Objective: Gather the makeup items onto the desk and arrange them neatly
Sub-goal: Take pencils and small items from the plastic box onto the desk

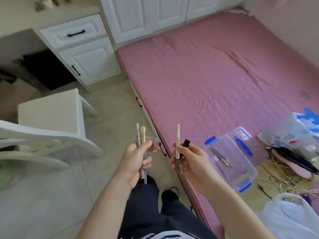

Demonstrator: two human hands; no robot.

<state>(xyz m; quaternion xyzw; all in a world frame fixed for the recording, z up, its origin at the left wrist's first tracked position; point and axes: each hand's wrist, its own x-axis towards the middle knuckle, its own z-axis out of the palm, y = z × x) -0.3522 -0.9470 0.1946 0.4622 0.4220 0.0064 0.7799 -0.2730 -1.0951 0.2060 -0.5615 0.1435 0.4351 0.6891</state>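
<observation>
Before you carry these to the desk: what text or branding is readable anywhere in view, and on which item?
"novo": printed lengthwise on the cream pencil in the right hand.
White plastic bag on the bed: red and blue printed marks, too blurred to read.
Nothing else legible.

- Only 1 view: a wide-angle camera on the person's head, facing forward and steeply down.
- It sits close above both hands, left hand (pixel 136 160) and right hand (pixel 189 161).
- Beyond them lie the floor (pixel 110 107) and a pink bed (pixel 215 69).
</observation>
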